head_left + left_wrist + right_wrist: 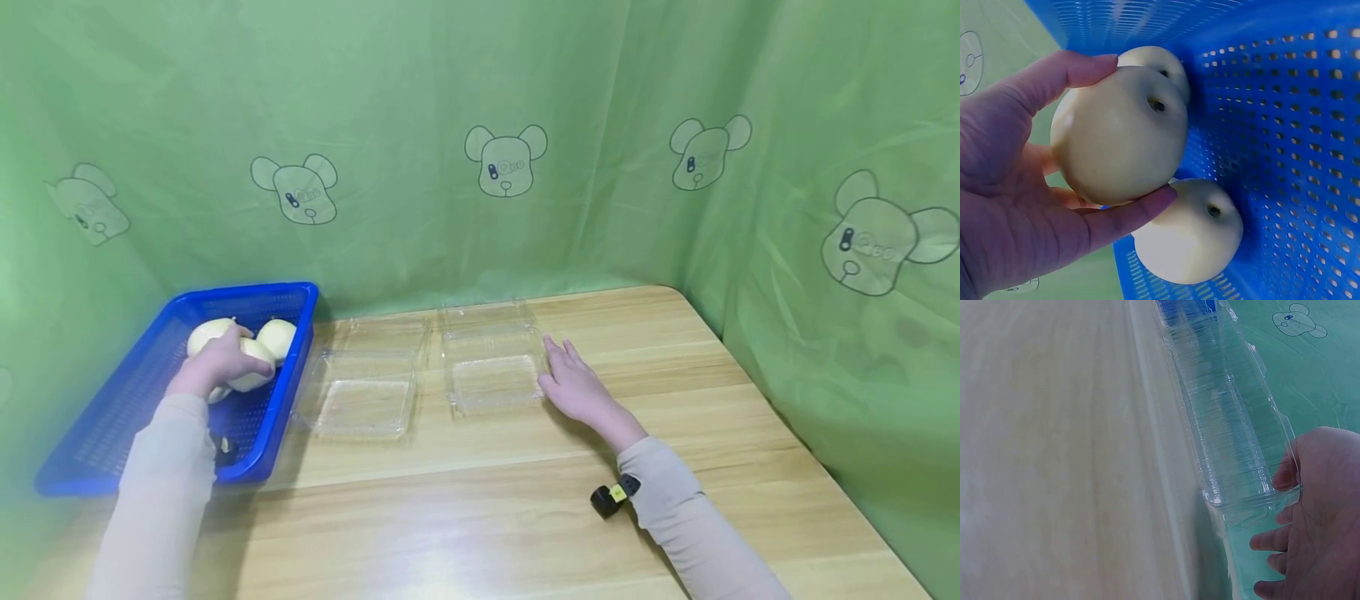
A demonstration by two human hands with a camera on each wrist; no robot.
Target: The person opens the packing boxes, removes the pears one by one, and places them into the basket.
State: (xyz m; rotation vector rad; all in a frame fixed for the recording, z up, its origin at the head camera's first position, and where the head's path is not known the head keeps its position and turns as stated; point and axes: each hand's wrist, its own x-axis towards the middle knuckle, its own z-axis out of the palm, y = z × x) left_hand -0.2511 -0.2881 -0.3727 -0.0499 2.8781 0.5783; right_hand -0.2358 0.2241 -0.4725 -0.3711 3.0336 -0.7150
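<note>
My left hand (219, 360) reaches into the blue basket (306, 312) and grips a pale yellow pear (1119, 134), thumb on one side and fingers on the other. Close beside the held fruit lie another pear (1188, 231) and a third pear (1159, 62), partly covered by it. On the right, my right hand (579, 385) is at the right edge of a clear plastic clamshell box (495, 382), its fingers extended. The right wrist view shows the thumb right at the box's clear wall, with the other fingers spread below its end.
A second clear clamshell box (366, 404) stands with its lid raised between the basket and the first box. Wood-grain table (465, 517) underneath. Green curtain (405, 83) printed with bear heads hangs behind and at both sides. A black strap device (611, 498) sits on the right wrist.
</note>
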